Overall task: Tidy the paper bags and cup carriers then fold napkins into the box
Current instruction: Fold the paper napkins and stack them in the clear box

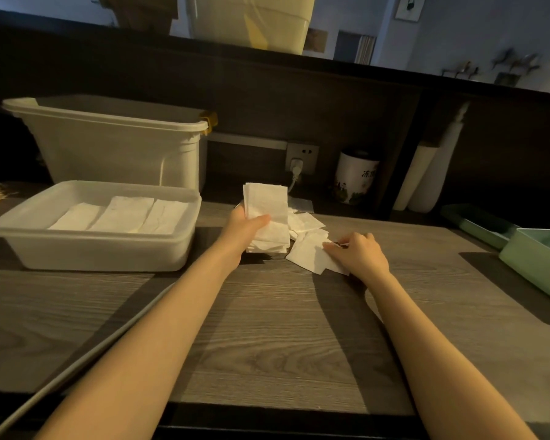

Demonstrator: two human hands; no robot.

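My left hand (246, 228) grips a stack of folded white napkins (265, 214), held upright just right of the shallow white box (96, 249). Inside that box lie three folded napkins (121, 214) side by side. My right hand (359, 254) rests on a loose white napkin (308, 254) lying flat on the wooden counter, its fingers curled at the napkin's right edge. More loose napkins (305, 222) lie scattered behind it.
A tall white bin (115, 141) stands behind the box. A wall socket with a plug (300, 158), a printed canister (356, 177) and white rolls (426, 176) sit at the back. Green trays (537, 258) are at the right edge. A grey cable (77, 360) crosses the lower left.
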